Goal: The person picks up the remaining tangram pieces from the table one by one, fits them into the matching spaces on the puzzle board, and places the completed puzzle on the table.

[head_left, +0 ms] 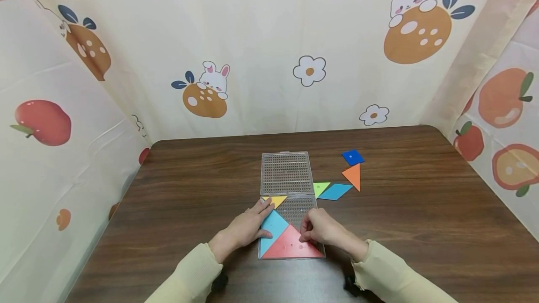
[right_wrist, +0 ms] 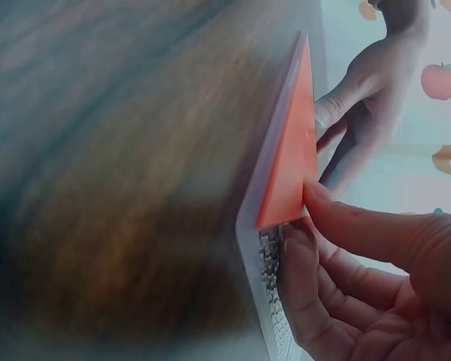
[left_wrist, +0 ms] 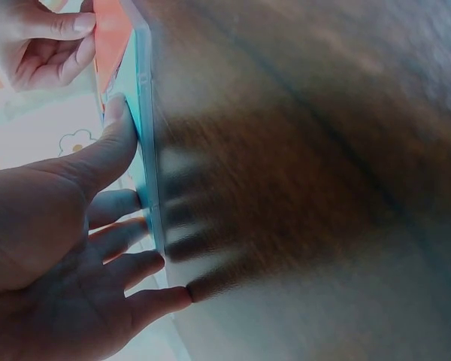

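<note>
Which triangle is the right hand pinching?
Red triangle along the near edge of the case, the only one the right hand touches; the left hand rests on the light blue triangle.

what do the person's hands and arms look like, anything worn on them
Both the left hand and right hand are bare, with no glove or ring showing. The left sleeve and right sleeve are plain pale yellow, reaching the wrists. Something black shows by each cuff, too unclear to identify.
</note>
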The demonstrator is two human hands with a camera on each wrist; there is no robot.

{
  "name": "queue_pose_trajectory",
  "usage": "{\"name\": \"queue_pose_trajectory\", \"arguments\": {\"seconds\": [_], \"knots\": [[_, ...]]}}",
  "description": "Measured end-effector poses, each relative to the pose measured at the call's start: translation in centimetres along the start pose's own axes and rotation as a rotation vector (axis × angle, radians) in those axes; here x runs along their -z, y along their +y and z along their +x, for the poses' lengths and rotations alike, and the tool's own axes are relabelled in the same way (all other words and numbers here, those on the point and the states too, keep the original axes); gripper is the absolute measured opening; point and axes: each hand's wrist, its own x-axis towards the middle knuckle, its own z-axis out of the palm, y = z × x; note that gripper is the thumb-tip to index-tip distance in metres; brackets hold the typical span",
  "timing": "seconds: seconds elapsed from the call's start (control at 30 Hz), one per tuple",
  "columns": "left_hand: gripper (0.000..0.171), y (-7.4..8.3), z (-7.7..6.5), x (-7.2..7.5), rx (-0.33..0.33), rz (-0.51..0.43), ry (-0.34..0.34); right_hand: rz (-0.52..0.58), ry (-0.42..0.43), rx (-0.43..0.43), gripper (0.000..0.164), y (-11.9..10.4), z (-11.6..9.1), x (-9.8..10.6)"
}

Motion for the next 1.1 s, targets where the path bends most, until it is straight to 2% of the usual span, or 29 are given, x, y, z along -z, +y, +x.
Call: {"name": "queue_pose_trajectory", "arguments": {"seconds": [0.6, 0.97, 1.1], "knots": [[0.073, -0.05, -0.04, 0.31, -0.011, -0.010, 0.000, 0.016, 0.024, -0.029, 0.020, -0.06, 0.02, -0.23], [0.070, -0.40, -0.34, 0.09, -0.040, -0.001, 0.038, 0.004, 0.059, -0.005, 0.025, 0.06, -0.02, -0.47], [0.070, -0.50, -0.37, -0.02, -0.031, -0.008, 0.037, 0.013, 0.061, 0.014, 0.026, 0.15, -0.07, -0.47]]}}
